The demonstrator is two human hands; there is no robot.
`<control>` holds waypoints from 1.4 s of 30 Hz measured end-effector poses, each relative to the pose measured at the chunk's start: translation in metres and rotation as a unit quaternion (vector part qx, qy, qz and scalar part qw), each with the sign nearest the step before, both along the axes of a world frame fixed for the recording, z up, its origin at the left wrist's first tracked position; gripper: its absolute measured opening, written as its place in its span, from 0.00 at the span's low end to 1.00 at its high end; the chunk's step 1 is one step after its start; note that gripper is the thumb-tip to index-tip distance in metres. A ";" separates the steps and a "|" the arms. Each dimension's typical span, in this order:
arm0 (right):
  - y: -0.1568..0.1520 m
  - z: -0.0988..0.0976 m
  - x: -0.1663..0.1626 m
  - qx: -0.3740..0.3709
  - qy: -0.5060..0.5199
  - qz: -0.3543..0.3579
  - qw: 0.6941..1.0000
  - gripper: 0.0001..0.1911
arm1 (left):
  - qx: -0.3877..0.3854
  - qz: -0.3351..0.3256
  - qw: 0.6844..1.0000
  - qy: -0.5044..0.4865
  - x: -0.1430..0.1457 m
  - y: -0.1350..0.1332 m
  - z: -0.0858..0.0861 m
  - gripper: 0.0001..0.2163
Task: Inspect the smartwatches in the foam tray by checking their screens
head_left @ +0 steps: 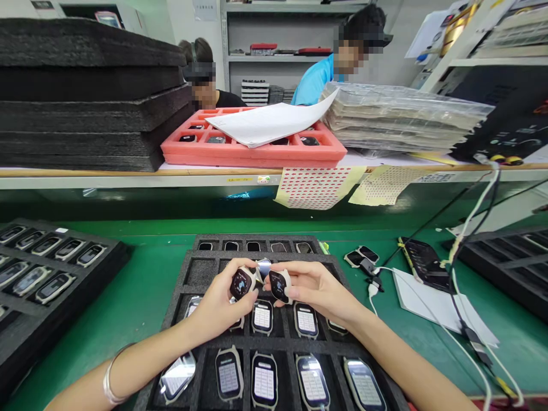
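My left hand [226, 297] is closed around a smartwatch case [241, 283] with a dark lit screen, tilted toward me. In my right hand [310, 285] a second smartwatch [279, 285], also dark-screened with a pale frame, is pinched between thumb and fingers. Between the two hands another watch [264, 268] shows; whether fingers hold it I cannot tell. Both hands hover over a black foam tray [182, 297]. Its front compartments hold several strapless watches with white grid screens, such as a watch [264, 379] at the front. My forearms cover part of the tray.
Another foam tray of watches [64, 285] lies left; a dark tray [505, 268] lies right. Cables [460, 285], two watches [362, 257], a phone-like device [423, 264] and white paper [445, 308] are nearby. A shelf ahead bears a red tray [252, 157] and foam stacks [85, 97]. Two people are beyond.
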State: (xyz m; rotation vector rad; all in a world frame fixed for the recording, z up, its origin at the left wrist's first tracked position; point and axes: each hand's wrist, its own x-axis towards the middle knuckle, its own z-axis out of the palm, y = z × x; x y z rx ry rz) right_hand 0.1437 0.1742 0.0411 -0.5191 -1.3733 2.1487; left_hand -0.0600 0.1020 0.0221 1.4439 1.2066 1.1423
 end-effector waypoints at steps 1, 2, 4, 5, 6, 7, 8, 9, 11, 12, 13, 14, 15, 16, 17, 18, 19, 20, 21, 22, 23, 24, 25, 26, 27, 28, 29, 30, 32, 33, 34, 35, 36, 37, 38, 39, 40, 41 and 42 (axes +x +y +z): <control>0.000 0.000 0.000 -0.003 -0.002 0.004 1.000 0.18 | -0.003 0.000 1.000 0.006 -0.001 0.000 0.000 0.15; 0.000 0.000 0.000 -0.006 -0.005 0.008 1.000 0.18 | -0.009 -0.002 1.000 0.012 -0.001 0.000 0.000 0.15; 0.000 0.001 0.000 -0.010 -0.008 0.013 1.000 0.18 | -0.018 -0.008 1.000 0.018 -0.001 -0.001 0.001 0.15; -0.001 0.001 0.000 -0.011 -0.008 0.013 1.000 0.18 | -0.020 -0.010 1.000 0.018 -0.001 -0.001 0.002 0.15; -0.001 0.001 0.000 -0.011 -0.007 0.012 1.000 0.18 | -0.019 -0.012 1.000 0.016 -0.001 -0.001 0.002 0.16; -0.001 0.001 0.000 -0.011 -0.006 0.011 1.000 0.19 | -0.015 -0.013 1.000 0.011 -0.001 -0.001 0.003 0.16; -0.002 0.001 0.000 -0.010 -0.005 0.009 1.000 0.19 | -0.011 -0.014 1.000 0.006 -0.001 -0.001 0.003 0.16; -0.002 0.002 0.000 -0.009 -0.004 0.007 1.000 0.19 | -0.008 -0.016 1.000 0.002 -0.001 -0.001 0.003 0.16; -0.002 0.001 0.001 -0.010 -0.002 0.006 1.000 0.19 | -0.008 -0.015 1.000 0.001 -0.001 -0.001 0.004 0.15; -0.002 0.001 0.001 -0.010 -0.002 0.007 1.000 0.19 | -0.011 -0.015 1.000 0.005 -0.001 -0.001 0.003 0.15; -0.002 0.001 0.001 -0.010 -0.002 0.008 1.000 0.19 | -0.014 -0.014 1.000 0.011 -0.001 -0.001 0.003 0.15; -0.001 0.001 0.002 -0.009 -0.001 0.009 1.000 0.19 | -0.017 -0.014 1.000 0.016 -0.002 -0.001 0.003 0.15; -0.001 0.000 0.002 -0.006 0.000 0.009 1.000 0.19 | -0.016 -0.014 1.000 0.019 -0.002 -0.001 0.003 0.15; -0.001 0.000 0.002 -0.003 0.002 0.009 1.000 0.19 | -0.011 -0.014 1.000 0.019 -0.002 -0.002 0.003 0.15; -0.001 0.000 0.002 0.000 0.003 0.009 1.000 0.19 | -0.006 -0.013 1.000 0.019 -0.002 -0.001 0.004 0.16; -0.001 0.000 0.002 0.003 0.003 0.008 1.000 0.19 | -0.002 -0.013 1.000 0.020 -0.002 -0.001 0.004 0.16; -0.001 0.000 0.002 0.006 0.003 0.006 1.000 0.18 | -0.002 -0.012 1.000 0.020 -0.002 -0.001 0.004 0.15; -0.002 0.000 0.002 0.008 0.002 0.005 1.000 0.18 | -0.005 -0.012 1.000 0.021 -0.002 -0.001 0.005 0.15; -0.002 0.000 0.002 0.010 0.001 0.005 1.000 0.18 | -0.009 -0.011 1.000 0.022 -0.002 -0.001 0.005 0.15; -0.002 0.000 0.002 0.010 0.000 0.005 1.000 0.18 | -0.014 -0.011 1.000 0.024 -0.002 -0.001 0.005 0.15; -0.002 0.000 0.001 0.010 -0.001 0.006 1.000 0.18 | -0.015 -0.009 1.000 0.024 -0.002 -0.001 0.005 0.15; -0.002 0.001 0.001 0.009 -0.001 0.006 1.000 0.18 | -0.012 -0.006 1.000 0.025 -0.002 -0.001 0.005 0.15; -0.002 0.001 0.001 0.008 -0.002 0.007 1.000 0.18 | -0.007 -0.003 1.000 0.026 -0.002 -0.001 0.005 0.16; -0.002 0.001 0.002 0.007 -0.003 0.008 1.000 0.18 | -0.004 -0.002 1.000 0.027 -0.002 -0.001 0.005 0.16; -0.002 0.001 0.002 0.006 -0.005 0.009 1.000 0.18 | -0.004 -0.001 1.000 0.028 -0.002 -0.002 0.005 0.16; -0.002 0.001 0.002 0.006 -0.008 0.009 1.000 0.18 | -0.005 -0.002 1.000 0.029 -0.002 -0.002 0.005 0.15; -0.002 0.001 0.002 0.005 -0.009 0.009 1.000 0.18 | -0.007 -0.004 1.000 0.031 -0.002 -0.002 0.004 0.15; -0.002 0.001 0.002 0.005 -0.010 0.009 1.000 0.18 | -0.008 -0.004 0.999 0.032 -0.002 -0.002 0.004 0.15; -0.003 0.001 0.002 0.005 -0.009 0.009 1.000 0.19 | -0.002 -0.002 1.000 0.030 -0.002 -0.002 0.003 0.15; -0.003 0.001 0.002 0.007 -0.007 0.008 1.000 0.19 | 0.002 -0.001 1.000 0.027 -0.002 -0.002 0.002 0.16; -0.002 0.001 0.002 0.009 -0.004 0.007 1.000 0.19 | 0.006 -0.001 1.000 0.021 -0.002 -0.001 0.002 0.16; -0.002 0.001 0.002 0.012 -0.002 0.007 1.000 0.19 | 0.008 0.000 1.000 0.015 -0.001 0.000 0.001 0.17; -0.002 0.001 0.002 0.014 0.000 0.006 1.000 0.19 | 0.009 0.000 1.000 0.010 -0.001 0.000 0.001 0.17; -0.002 0.001 0.001 0.015 0.000 0.005 1.000 0.19 | 0.010 0.000 1.000 0.007 -0.001 0.001 0.001 0.17; -0.001 0.001 0.001 0.014 0.000 0.004 1.000 0.19 | 0.009 0.001 1.000 0.007 -0.001 0.001 0.001 0.16; -0.001 0.002 0.001 0.012 -0.002 0.002 1.000 0.19 | 0.009 0.003 1.000 0.011 -0.001 0.001 0.001 0.16; -0.001 0.002 0.001 0.009 -0.005 -0.001 1.000 0.18 | 0.008 0.004 1.000 0.016 -0.001 0.001 0.001 0.16; -0.001 0.002 0.001 0.006 -0.008 -0.005 1.000 0.18 | 0.007 0.005 1.000 0.022 -0.001 0.001 0.002 0.15; -0.002 0.002 0.001 0.003 -0.012 -0.008 1.000 0.18 | 0.005 0.005 1.000 0.027 -0.001 0.000 0.003 0.14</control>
